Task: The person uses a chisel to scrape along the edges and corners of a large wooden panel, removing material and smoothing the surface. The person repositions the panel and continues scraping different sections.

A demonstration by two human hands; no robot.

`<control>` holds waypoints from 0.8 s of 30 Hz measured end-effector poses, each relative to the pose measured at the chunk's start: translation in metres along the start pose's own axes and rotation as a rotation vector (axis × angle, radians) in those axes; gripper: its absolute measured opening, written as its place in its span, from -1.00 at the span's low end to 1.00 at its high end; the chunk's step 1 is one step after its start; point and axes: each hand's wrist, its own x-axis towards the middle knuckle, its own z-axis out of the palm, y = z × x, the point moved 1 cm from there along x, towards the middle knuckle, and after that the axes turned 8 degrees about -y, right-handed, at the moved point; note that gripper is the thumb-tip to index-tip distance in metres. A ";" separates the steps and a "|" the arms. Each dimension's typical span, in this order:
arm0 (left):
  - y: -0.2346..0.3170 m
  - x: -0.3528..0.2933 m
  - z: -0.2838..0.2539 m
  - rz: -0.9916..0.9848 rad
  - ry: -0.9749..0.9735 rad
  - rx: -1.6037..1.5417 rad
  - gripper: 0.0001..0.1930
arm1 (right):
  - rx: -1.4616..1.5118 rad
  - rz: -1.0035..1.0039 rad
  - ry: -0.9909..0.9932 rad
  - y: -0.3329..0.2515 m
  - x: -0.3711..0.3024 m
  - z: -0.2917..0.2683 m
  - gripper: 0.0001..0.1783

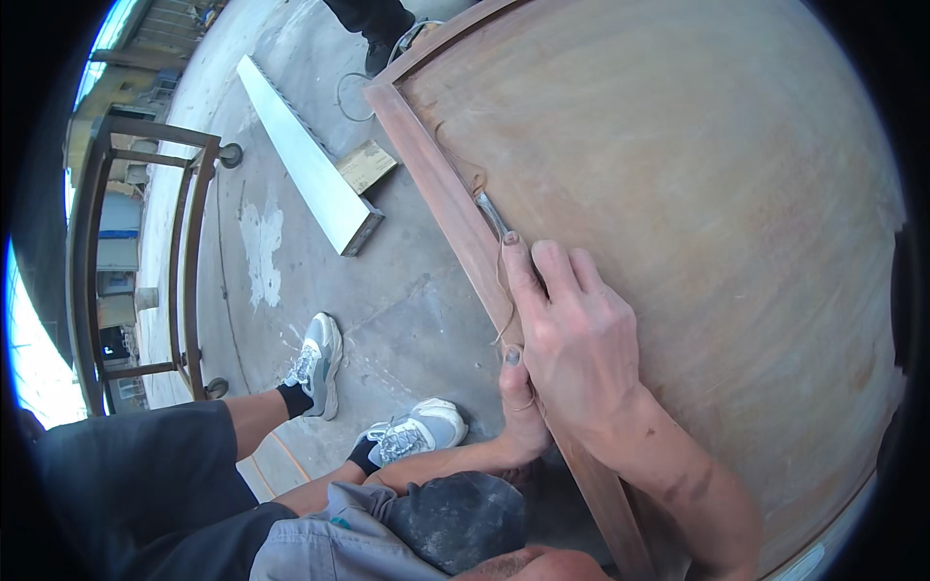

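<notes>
My right hand (579, 334) is closed round a slim metal chisel (492, 213), its index finger stretched along the shank. The blade's tip meets the inner corner where the reddish wooden frame (441, 198) borders the large brown panel (717, 184). Thin brown shavings (475, 181) curl by the tip, and a long strand trails down the frame. Just below, my left hand (523, 412) grips the frame's outer edge, thumb on top and the other fingers hidden beneath. The chisel's handle is covered by my right hand.
On the concrete floor lie a long white beam (305, 155) and a short wood block (366, 167). A brown metal frame on casters (194, 261) stands at the left. Grey sneakers (412, 431) are below the panel's edge; another person's dark shoe (378, 55) shows at the top.
</notes>
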 end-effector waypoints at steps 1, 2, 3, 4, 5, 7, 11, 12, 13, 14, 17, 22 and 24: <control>0.003 -0.001 0.000 0.012 0.004 0.018 -0.28 | 0.023 -0.004 0.005 -0.002 0.004 -0.001 -0.47; 0.006 -0.003 0.000 0.026 0.005 0.035 -0.28 | 0.062 -0.001 0.026 -0.004 0.008 0.000 -0.44; 0.004 -0.001 0.000 0.033 -0.003 0.028 -0.28 | 0.075 0.008 0.037 -0.003 0.009 0.002 -0.41; 0.003 -0.002 0.002 0.046 -0.015 0.022 -0.28 | 0.089 0.018 0.047 -0.002 0.010 0.003 -0.38; -0.001 0.000 0.002 0.066 -0.025 0.022 -0.27 | 0.073 0.023 0.036 0.000 0.011 0.004 -0.38; -0.023 0.004 -0.006 0.089 -0.054 -0.082 -0.23 | 0.031 0.034 0.021 0.004 0.013 0.003 -0.39; -0.027 0.005 -0.013 0.071 -0.020 -0.120 -0.20 | 0.088 -0.016 0.150 0.007 0.029 0.020 -0.41; -0.019 0.003 -0.020 0.055 0.023 -0.081 -0.20 | 0.146 -0.047 0.214 0.004 0.039 0.030 -0.43; -0.005 0.002 -0.022 0.014 0.050 -0.051 -0.19 | 0.174 -0.078 0.282 0.003 0.050 0.034 -0.45; 0.000 0.002 -0.017 -0.045 0.054 -0.037 -0.19 | 0.200 -0.038 0.345 0.013 0.054 0.029 -0.44; -0.006 0.006 -0.009 -0.161 0.003 -0.069 -0.12 | 0.268 0.065 0.475 0.045 0.039 0.003 -0.45; 0.006 0.006 -0.005 -0.113 -0.033 0.007 -0.24 | 0.304 0.145 0.504 0.081 -0.045 -0.040 -0.51; 0.017 0.008 -0.012 0.013 0.079 0.142 -0.30 | 0.366 0.253 0.457 0.088 -0.086 -0.067 -0.52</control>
